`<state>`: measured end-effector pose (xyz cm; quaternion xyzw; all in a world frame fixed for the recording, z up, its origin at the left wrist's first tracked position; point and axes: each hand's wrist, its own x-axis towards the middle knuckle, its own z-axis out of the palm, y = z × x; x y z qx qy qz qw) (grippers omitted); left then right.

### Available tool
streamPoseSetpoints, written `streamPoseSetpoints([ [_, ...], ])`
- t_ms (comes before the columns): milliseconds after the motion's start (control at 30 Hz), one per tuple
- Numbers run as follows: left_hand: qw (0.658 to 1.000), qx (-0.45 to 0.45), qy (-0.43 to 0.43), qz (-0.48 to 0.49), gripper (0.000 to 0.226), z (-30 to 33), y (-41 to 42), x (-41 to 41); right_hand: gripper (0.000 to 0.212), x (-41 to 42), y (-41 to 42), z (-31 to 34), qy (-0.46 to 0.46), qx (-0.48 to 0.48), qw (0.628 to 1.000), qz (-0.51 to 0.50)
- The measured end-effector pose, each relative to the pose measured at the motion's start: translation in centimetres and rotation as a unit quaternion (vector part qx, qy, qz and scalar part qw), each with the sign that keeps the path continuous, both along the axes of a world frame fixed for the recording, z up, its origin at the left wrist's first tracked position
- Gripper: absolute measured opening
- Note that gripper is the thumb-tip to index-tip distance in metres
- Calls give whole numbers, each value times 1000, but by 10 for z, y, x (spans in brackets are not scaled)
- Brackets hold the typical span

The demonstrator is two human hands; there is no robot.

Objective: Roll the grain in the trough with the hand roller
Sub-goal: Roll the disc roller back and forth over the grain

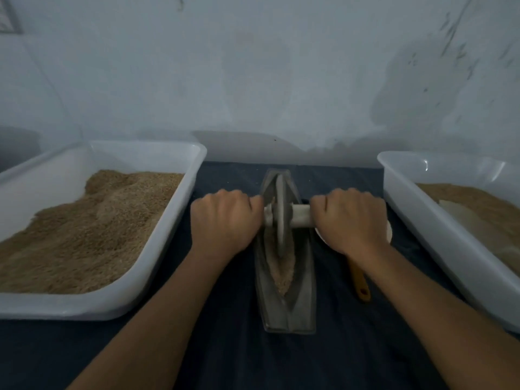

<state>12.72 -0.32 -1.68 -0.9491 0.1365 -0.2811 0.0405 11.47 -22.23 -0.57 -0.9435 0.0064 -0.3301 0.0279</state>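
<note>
A dark cloth (225, 347) covers the table. The left white plastic tub (157, 266) of tan grain is cut off at the frame edge, as is the right tub (422, 220). Between them lies a narrow boat-shaped grey trough (305, 277) holding grain (284, 273). The disc-shaped hand roller (280, 218) stands in it; the left hand (225, 220) and right hand (351, 220) curl tightly round its axle. A yellow-handled scoop (358, 280) is partly hidden under the right wrist.

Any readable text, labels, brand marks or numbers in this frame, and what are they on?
None readable.
Left tray, right tray, metal trough, roller, scoop handle: no print or marks visible.
Wall: only stains and scuffs.
</note>
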Motion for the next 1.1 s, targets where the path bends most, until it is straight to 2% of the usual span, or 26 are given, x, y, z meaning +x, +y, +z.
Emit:
streamPoseSetpoints([
  [100, 999, -4, 26, 19, 53, 8, -8, 31, 47, 38, -10, 9, 112, -55, 992, 0],
  [200, 994, -60, 75, 61, 43, 14, -12, 58, 44, 68, -14, 24, 232, -40, 972, -4],
  [267, 986, -107, 103, 80, 41, 18, -14, 69, 26, 81, -15, 31, 308, -66, 949, 16],
  [333, 985, -111, 112, 76, 42, 21, -16, 72, 5, 85, -16, 33, 347, -42, 937, 26],
  [400, 993, -61, 81, 57, 44, 21, -17, 64, 9, 75, -15, 32, 330, -25, 943, 19],
  [433, 997, -31, 56, 45, 47, 20, -16, 56, 25, 66, -14, 30, 306, -36, 951, 11],
  [500, 999, 17, 21, 25, 52, 15, -12, 34, 50, 43, -8, 18, 198, -61, 978, -7],
  [600, 997, 75, -5, -26, 24, 7, 1, -1, 53, -2, 3, 3, 28, -7, 1000, 0],
  [633, 997, 60, -15, -38, 17, 6, 5, -14, 51, -16, 5, 0, -11, -13, 1000, 16],
  [700, 997, -21, -41, -55, 25, 3, 9, -33, 47, -38, 7, -7, -63, -12, 997, 42],
  [767, 989, -121, -45, -69, 32, 3, 9, -48, 46, -53, 3, -15, -83, 16, 995, 54],
  [800, 986, -139, -59, -72, 33, 2, 7, -53, 45, -57, 1, -17, -90, 26, 994, 56],
  [933, 983, -135, -99, -74, 35, 0, 7, -42, 47, -56, 1, -20, -93, 15, 994, 58],
  [967, 987, -110, -97, -69, 34, -1, 7, -35, 49, -49, 1, -17, -85, 6, 995, 51],
  [1033, 994, 3, -91, -58, 27, -3, 7, -20, 54, -30, 2, -6, -39, -8, 999, 33],
  [1100, 996, 63, -36, -43, 16, 1, 8, -1, 56, -3, 1, 5, 39, -36, 999, 10],
])
